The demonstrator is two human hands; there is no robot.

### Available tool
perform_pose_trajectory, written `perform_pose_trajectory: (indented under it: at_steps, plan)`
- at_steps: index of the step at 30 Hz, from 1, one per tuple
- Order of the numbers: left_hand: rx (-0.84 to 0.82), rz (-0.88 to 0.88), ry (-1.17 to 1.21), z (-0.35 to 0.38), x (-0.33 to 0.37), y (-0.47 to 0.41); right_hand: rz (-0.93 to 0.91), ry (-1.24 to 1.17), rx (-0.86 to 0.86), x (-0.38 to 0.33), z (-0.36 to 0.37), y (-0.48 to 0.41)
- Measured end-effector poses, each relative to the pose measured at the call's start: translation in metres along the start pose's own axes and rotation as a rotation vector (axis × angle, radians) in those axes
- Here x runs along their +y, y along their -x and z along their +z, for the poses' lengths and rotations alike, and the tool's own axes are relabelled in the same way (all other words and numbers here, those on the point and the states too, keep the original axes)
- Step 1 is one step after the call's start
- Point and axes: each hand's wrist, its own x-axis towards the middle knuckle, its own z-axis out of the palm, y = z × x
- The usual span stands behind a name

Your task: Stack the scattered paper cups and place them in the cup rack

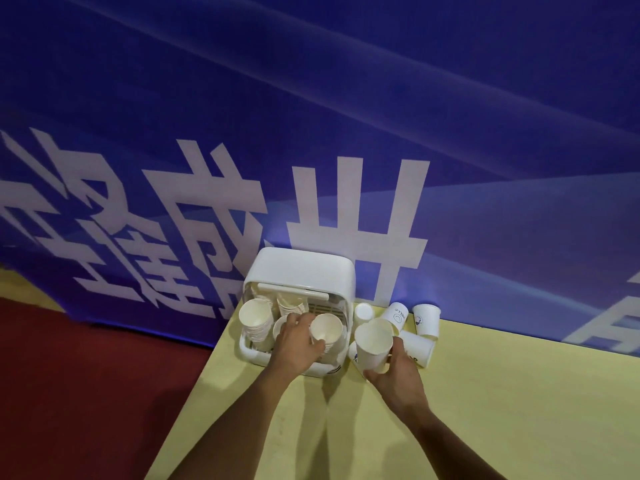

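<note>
A blue banner with large white characters hangs behind a yellow table. At the table's far edge stands a white cup rack, already holding a tall stack of cups on its left side. The left hand curls around another cup inside the rack, seemingly seating it. The right hand grasps an upright cup just right of the rack. Several loose cups remain beside the banner, so the job looks partly done.

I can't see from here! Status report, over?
Left hand grips front cup in rack. Right hand holds second cup. Loose cups beside rack. Nothing blocking.
</note>
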Motion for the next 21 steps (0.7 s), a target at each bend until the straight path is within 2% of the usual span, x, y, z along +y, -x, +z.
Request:
perform_pose_trajectory:
  at_steps: [6,12,21]
  plan:
    - [0.059,-0.061,-0.015,-0.002,-0.018,0.024,-0.079,-0.089,-0.076,-0.027,0.018,-0.018]
    - [0.051,-0.011,-0.038,-0.001,-0.026,0.017,-0.106,-0.113,-0.035,-0.050,0.036,-0.032]
    - [-0.014,0.102,-0.008,-0.007,-0.056,-0.016,-0.073,0.016,0.102,-0.064,0.072,-0.041]
